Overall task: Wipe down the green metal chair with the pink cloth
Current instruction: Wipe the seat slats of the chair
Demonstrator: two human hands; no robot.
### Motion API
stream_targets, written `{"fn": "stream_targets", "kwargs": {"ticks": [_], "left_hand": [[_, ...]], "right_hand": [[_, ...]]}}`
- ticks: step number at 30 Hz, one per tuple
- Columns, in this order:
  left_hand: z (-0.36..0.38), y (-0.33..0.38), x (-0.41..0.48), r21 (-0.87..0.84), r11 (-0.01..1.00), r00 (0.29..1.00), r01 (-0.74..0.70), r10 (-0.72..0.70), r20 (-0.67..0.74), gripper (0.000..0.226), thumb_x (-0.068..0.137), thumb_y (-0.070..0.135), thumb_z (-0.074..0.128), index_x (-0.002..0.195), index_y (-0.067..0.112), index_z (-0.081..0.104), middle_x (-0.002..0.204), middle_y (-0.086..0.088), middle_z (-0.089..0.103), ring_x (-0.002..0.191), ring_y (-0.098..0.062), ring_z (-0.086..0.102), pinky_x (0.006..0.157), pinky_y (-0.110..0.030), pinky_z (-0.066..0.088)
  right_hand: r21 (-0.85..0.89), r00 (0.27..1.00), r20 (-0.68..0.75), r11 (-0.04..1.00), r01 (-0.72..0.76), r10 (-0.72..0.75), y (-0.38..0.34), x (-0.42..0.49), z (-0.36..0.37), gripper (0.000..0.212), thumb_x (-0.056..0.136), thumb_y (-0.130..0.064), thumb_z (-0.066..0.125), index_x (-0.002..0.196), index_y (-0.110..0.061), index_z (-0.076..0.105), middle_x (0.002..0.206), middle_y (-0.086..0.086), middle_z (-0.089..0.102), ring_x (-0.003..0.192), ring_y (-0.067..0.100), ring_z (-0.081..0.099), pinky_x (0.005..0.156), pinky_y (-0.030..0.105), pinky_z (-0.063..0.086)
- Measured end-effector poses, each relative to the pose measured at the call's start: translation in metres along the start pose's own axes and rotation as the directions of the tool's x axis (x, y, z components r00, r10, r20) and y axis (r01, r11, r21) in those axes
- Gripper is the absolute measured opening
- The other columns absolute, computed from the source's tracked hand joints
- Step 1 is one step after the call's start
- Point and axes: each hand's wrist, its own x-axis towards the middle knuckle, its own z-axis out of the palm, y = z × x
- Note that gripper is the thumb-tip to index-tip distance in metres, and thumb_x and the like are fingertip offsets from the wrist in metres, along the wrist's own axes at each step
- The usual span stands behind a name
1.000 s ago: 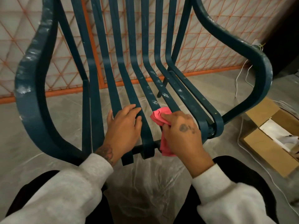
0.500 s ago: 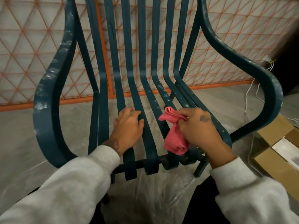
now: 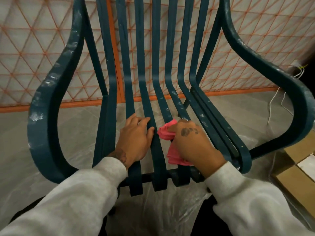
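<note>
The green metal chair fills the view, its seat made of long curved slats with pale scuffs. My right hand grips the bunched pink cloth and presses it onto a slat right of the seat's middle. Part of the cloth hangs under my palm near the front of the seat. My left hand rests flat on the slats just left of the cloth, fingers laid over two slats. Both sleeves are grey.
Clear plastic sheeting covers the floor under the chair. An orange lattice panel stands behind it. An open cardboard box sits at the right, with white cables trailing on the floor beyond it.
The view has shifted so the chair sits more centred. My right hand has drawn the cloth back toward me along the slat and a little left. My left hand stays on the slats.
</note>
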Motion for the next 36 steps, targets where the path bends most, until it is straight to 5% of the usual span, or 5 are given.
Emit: {"fn": "stream_targets", "kwargs": {"ticks": [6, 19, 30, 33, 36], "left_hand": [[0.000, 0.002, 0.001, 0.022, 1.000, 1.000, 0.013, -0.013, 0.011, 0.048, 0.103, 0.038, 0.043, 0.147, 0.017, 0.044, 0.143, -0.007, 0.051, 0.147, -0.026, 0.022, 0.117, -0.041, 0.026], [-0.007, 0.015, 0.037, 0.126, 0.984, 0.976, 0.125, -0.145, 0.164, 0.049, 0.103, 0.042, 0.038, 0.148, 0.022, 0.034, 0.152, -0.011, 0.027, 0.145, -0.029, 0.017, 0.111, -0.058, 0.032], [-0.001, 0.010, 0.043, 0.182, 0.977, 0.983, 0.113, -0.137, 0.123, 0.051, 0.103, 0.048, 0.032, 0.149, 0.027, 0.035, 0.147, -0.007, 0.039, 0.144, -0.025, 0.021, 0.107, -0.055, 0.037], [-0.002, 0.011, 0.042, 0.189, 0.977, 0.986, 0.096, -0.120, 0.120, 0.050, 0.103, 0.048, 0.030, 0.149, 0.027, 0.033, 0.145, -0.006, 0.041, 0.143, -0.025, 0.022, 0.106, -0.052, 0.038], [-0.003, 0.011, 0.041, 0.188, 0.978, 0.985, 0.093, -0.118, 0.126, 0.049, 0.103, 0.048, 0.029, 0.147, 0.028, 0.033, 0.145, -0.006, 0.043, 0.143, -0.024, 0.021, 0.105, -0.051, 0.037]], "right_hand": [[-0.109, 0.988, -0.151, 0.994, 0.012, -0.028, -0.008, 0.019, -0.006, 0.032, 0.095, -0.016, 0.051, 0.127, -0.013, 0.057, 0.119, 0.010, 0.062, 0.109, 0.027, 0.058, 0.095, 0.035, 0.049], [-0.074, 0.996, -0.080, 0.997, 0.031, -0.037, 0.003, -0.002, 0.000, 0.026, 0.096, -0.017, 0.052, 0.120, -0.020, 0.062, 0.112, 0.006, 0.064, 0.104, 0.024, 0.059, 0.091, 0.031, 0.049], [0.010, 0.996, -0.022, 0.996, 0.091, -0.090, 0.020, -0.014, -0.005, 0.027, 0.094, -0.016, 0.053, 0.117, -0.024, 0.066, 0.110, 0.004, 0.064, 0.098, 0.021, 0.061, 0.088, 0.034, 0.054], [0.269, 0.999, 0.040, 0.963, -0.011, 0.001, 0.037, -0.008, -0.026, 0.036, 0.091, -0.011, 0.051, 0.108, -0.036, 0.071, 0.105, 0.001, 0.066, 0.082, 0.016, 0.064, 0.064, 0.024, 0.054], [0.450, 0.984, -0.119, 0.891, -0.064, 0.131, 0.038, 0.012, -0.039, 0.038, 0.093, -0.008, 0.054, 0.112, -0.038, 0.069, 0.103, 0.000, 0.066, 0.074, 0.011, 0.062, 0.055, 0.020, 0.050]]}}
